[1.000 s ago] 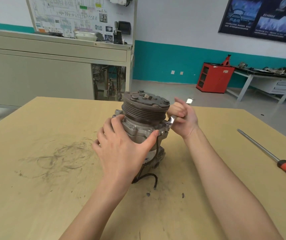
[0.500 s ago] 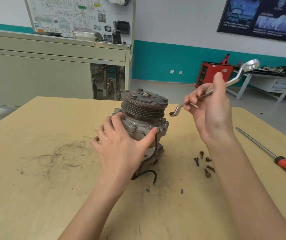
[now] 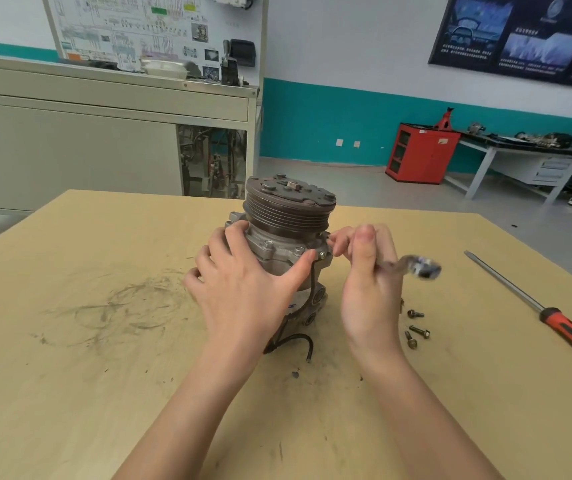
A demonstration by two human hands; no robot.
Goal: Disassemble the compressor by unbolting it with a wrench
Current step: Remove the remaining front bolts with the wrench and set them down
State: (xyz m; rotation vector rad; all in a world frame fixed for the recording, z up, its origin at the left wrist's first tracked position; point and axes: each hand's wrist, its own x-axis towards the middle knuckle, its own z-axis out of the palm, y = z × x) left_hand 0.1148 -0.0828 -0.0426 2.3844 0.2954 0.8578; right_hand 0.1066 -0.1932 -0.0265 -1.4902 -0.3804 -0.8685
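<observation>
The grey cast-metal compressor [image 3: 288, 209], topped by a dark grooved pulley, is stood upright on the pale wooden table [image 3: 70, 375], near the middle of the far half. A thin black cable [image 3: 295, 341] is seen trailing from its lower body onto the tabletop.

The housing below the pulley is gripped by the left hand [image 3: 239, 296] – fingers are spread round the left side and the thumb is pressed against the front flange.

A silver ring wrench [image 3: 423, 266] is held by the right hand [image 3: 367, 292], just right of the compressor, with the fingers curled round the shaft and the thumb raised. The ring end that sticks out to the right is blurred; the other end is hidden behind the fingers, so whether it is seated on a bolt cannot be told.

Three small loose bolts [image 3: 416, 327] are laid on the table just right of the right wrist. Further right, well apart from them, a long screwdriver with a red and black handle [image 3: 554, 320] is placed diagonally.

Dark smudges are marked on the table to the left. Beyond it – a grey metal bench [image 3: 70, 143] under a wiring-diagram board [image 3: 153, 29], a red cabinet [image 3: 419, 154] against the teal wall, and a dark poster [image 3: 527, 39].
</observation>
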